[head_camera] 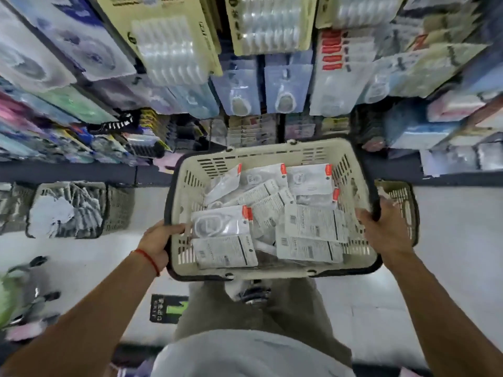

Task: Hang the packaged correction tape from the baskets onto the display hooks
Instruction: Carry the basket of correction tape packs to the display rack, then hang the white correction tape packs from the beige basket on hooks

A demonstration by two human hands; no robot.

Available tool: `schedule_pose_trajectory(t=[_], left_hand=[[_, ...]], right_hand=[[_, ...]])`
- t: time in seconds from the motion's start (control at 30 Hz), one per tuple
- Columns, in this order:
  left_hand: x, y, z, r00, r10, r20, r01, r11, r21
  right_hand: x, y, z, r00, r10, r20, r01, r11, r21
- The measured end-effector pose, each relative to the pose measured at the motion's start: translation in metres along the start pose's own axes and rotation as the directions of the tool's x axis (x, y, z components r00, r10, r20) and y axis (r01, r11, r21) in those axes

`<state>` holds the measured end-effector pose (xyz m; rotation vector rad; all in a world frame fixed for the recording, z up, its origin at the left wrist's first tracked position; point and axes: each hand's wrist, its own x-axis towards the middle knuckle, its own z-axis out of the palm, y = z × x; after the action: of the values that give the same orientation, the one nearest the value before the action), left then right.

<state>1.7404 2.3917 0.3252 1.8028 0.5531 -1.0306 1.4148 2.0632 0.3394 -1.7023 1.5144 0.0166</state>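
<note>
Left hand [156, 242] grips the nine o'clock rim of the cream basket [261, 156], fingers curled over the edge; a second basket [118, 210] at nine o'clock holds a blurred white heap, contents unidentifiable. Packaged correction tape [313, 227] fills the held basket at centre, white cards with red tabs and barcodes, print too small to read. Right hand [386, 227] clamps the three o'clock rim, partly hiding a third basket [405, 202]; display packs [168, 50] at twelve o'clock are smeared, labels illegible.
</note>
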Motion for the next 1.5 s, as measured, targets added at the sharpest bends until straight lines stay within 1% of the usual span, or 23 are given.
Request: schedule_pose_trajectory(t=[0.07, 0.13, 0.2, 0.33, 0.43, 0.5, 0.6, 0.7, 0.77, 0.87, 0.97, 1.0, 1.07, 1.13, 1.2, 1.3, 1.37, 1.5], left_hand=[[0.025, 0.003, 0.006, 0.996, -0.032, 0.082, 0.025, 0.997, 0.078], [0.050, 0.003, 0.010, 0.989, -0.008, 0.150, -0.018, 0.984, 0.175], [0.071, -0.004, 0.014, 0.985, 0.012, 0.171, -0.050, 0.974, 0.222], [0.134, -0.036, 0.014, 0.989, -0.011, 0.148, -0.036, 0.949, 0.314], [0.191, -0.076, 0.015, 0.995, -0.073, 0.067, 0.047, 0.942, 0.332], [0.233, -0.103, 0.017, 0.996, -0.092, -0.011, 0.090, 0.941, 0.325], [0.297, -0.143, 0.020, 0.992, -0.090, -0.082, 0.113, 0.938, 0.328], [0.354, -0.180, 0.023, 0.991, -0.064, -0.118, 0.099, 0.941, 0.324], [0.386, -0.200, 0.030, 0.989, -0.023, -0.147, 0.068, 0.948, 0.311], [0.423, -0.230, 0.041, 0.983, 0.026, -0.184, 0.024, 0.964, 0.266], [0.442, -0.265, 0.044, 0.968, 0.053, -0.246, 0.004, 0.974, 0.225], [0.446, -0.273, 0.043, 0.957, 0.094, -0.275, -0.029, 0.973, 0.229], [0.451, -0.285, 0.040, 0.927, 0.192, -0.323, -0.097, 0.953, 0.286], [0.457, -0.292, 0.034, 0.910, 0.242, -0.335, -0.105, 0.919, 0.380], [0.463, -0.294, 0.030, 0.903, 0.254, -0.347, -0.072, 0.885, 0.460], [0.469, -0.298, 0.025, 0.900, 0.257, -0.353, -0.057, 0.871, 0.489], [0.474, -0.301, 0.024, 0.898, 0.272, -0.347, -0.066, 0.861, 0.505], [0.484, -0.305, 0.024, 0.886, 0.294, -0.359, -0.068, 0.848, 0.526]], right_hand=[[-0.014, 0.016, 0.010, 0.996, 0.055, -0.070, -0.055, 0.998, 0.001], [-0.024, 0.031, 0.025, 0.986, 0.110, -0.127, -0.109, 0.994, 0.016], [-0.027, 0.044, 0.045, 0.976, 0.156, -0.153, -0.153, 0.988, 0.027], [-0.005, 0.082, 0.108, 0.964, 0.223, -0.143, -0.216, 0.974, 0.067], [0.035, 0.118, 0.169, 0.953, 0.285, -0.099, -0.275, 0.956, 0.103], [0.068, 0.143, 0.215, 0.955, 0.293, -0.051, -0.287, 0.953, 0.099], [0.119, 0.178, 0.280, 0.962, 0.273, 0.001, -0.272, 0.960, 0.068], [0.160, 0.213, 0.335, 0.969, 0.240, 0.051, -0.241, 0.970, 0.013], [0.180, 0.236, 0.363, 0.977, 0.209, 0.042, -0.208, 0.978, -0.009], [0.201, 0.256, 0.393, 0.990, 0.138, -0.010, -0.139, 0.988, -0.072], [0.209, 0.266, 0.415, 0.998, 0.044, -0.040, -0.049, 0.990, -0.134], [0.212, 0.266, 0.422, 0.999, 0.026, -0.044, -0.032, 0.988, -0.154], [0.214, 0.264, 0.434, 0.998, 0.030, -0.058, -0.041, 0.980, -0.194], [0.212, 0.259, 0.444, 0.994, -0.016, -0.105, -0.004, 0.983, -0.182], [0.210, 0.255, 0.447, 0.987, -0.066, -0.145, 0.044, 0.988, -0.148], [0.209, 0.253, 0.449, 0.981, -0.108, -0.161, 0.086, 0.986, -0.142], [0.210, 0.255, 0.452, 0.973, -0.111, -0.201, 0.084, 0.987, -0.135], [0.215, 0.266, 0.458, 0.945, -0.171, -0.279, 0.141, 0.982, -0.126]])
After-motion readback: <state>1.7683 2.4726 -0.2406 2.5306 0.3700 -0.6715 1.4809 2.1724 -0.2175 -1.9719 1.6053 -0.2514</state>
